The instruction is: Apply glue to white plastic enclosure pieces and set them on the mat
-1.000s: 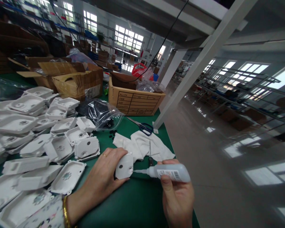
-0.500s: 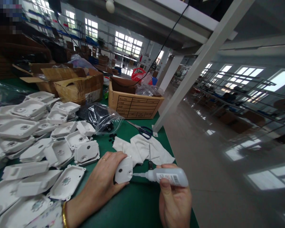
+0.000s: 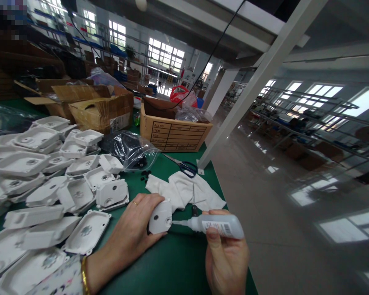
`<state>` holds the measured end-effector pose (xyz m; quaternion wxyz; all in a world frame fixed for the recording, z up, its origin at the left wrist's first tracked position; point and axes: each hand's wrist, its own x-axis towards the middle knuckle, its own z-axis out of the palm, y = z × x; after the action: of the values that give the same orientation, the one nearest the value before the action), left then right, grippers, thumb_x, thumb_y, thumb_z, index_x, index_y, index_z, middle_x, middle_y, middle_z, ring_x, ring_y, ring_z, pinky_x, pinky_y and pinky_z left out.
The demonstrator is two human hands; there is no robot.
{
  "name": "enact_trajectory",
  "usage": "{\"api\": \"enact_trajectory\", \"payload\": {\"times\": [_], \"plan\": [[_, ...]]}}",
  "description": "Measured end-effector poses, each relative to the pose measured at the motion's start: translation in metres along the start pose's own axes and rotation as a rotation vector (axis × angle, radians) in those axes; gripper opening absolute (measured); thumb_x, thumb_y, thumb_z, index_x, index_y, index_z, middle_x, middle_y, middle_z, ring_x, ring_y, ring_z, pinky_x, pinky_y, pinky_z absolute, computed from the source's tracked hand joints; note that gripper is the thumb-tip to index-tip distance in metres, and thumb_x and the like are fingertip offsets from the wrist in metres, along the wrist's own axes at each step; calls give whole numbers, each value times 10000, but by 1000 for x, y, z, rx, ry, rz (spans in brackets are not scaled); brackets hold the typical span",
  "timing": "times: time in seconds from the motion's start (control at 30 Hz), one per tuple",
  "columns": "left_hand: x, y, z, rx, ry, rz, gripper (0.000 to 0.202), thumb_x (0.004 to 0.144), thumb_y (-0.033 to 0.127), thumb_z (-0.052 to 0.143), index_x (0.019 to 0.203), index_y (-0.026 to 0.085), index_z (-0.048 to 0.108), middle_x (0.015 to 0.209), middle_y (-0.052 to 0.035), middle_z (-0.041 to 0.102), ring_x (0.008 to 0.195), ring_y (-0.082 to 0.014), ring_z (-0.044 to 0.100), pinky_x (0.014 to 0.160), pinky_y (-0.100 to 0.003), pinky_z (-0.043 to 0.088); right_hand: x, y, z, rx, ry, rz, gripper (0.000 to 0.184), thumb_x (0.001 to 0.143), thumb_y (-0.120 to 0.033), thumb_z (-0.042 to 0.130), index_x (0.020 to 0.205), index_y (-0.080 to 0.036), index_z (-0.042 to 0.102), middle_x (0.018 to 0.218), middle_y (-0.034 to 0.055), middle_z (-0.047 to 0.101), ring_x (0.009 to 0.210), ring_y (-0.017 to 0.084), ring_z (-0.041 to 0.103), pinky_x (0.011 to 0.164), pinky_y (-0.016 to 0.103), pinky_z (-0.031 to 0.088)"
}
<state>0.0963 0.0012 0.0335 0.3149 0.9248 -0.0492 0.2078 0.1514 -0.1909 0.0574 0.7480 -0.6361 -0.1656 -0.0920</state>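
Observation:
My left hand [image 3: 138,225] is closed around a white plastic housing [image 3: 160,218], its face with a dark hole turned up and to the right. In my right hand [image 3: 226,254] lies a glue bottle [image 3: 217,225], held sideways with a barcode label showing. The bottle's thin nozzle [image 3: 180,223] points left, its tip at the small round recess near the housing's right edge; whether it touches I cannot tell. Behind the hands a white cloth [image 3: 184,190] lies crumpled, with a thin dark-handled tool [image 3: 194,209] on it.
Many white housings [image 3: 76,196] are piled on the left of the green table [image 3: 147,266]. Scissors [image 3: 184,167], a clear bag of black parts [image 3: 129,149] and loose black pieces [image 3: 145,176] lie further back. A cardboard box [image 3: 175,131] and white post [image 3: 249,98] stand behind.
The view has shifted very slightly. Both hands, the housing and the glue bottle keep nearly the same positions relative to each other.

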Motion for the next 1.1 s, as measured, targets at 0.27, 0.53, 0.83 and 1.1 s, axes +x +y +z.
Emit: {"api": "enact_trajectory", "payload": {"times": [0.27,0.53,0.83,1.1], "plan": [[0,1,0,11,7,4,639,682,154,719,1199,231,351,1131,-53,492,1033,-240,452,888,-378,434,-1,-3,1,-13,12,-19,241,761,-289,727,939,-171,615,858,57,627,743,183,616,613,236,490],[0,1,0,22,10,1,655,676,164,734,1199,238,346,1132,-52,487,1043,-244,444,898,-391,431,0,-7,-1,-65,-2,-7,240,759,-281,726,941,-169,615,847,64,638,735,184,621,601,233,511],[1,1,0,7,3,9,644,693,177,723,1209,239,344,1142,-52,482,1049,-240,434,894,-377,430,-2,-5,1,-61,-21,-43,221,783,-264,697,963,-182,600,870,54,610,765,176,607,617,228,501],[1,2,0,21,25,15,631,668,169,728,1193,235,384,1122,-45,519,1024,-233,472,871,-359,456,-2,-4,2,-42,27,-16,238,776,-292,701,949,-172,590,861,56,607,774,193,601,638,261,496]]}}
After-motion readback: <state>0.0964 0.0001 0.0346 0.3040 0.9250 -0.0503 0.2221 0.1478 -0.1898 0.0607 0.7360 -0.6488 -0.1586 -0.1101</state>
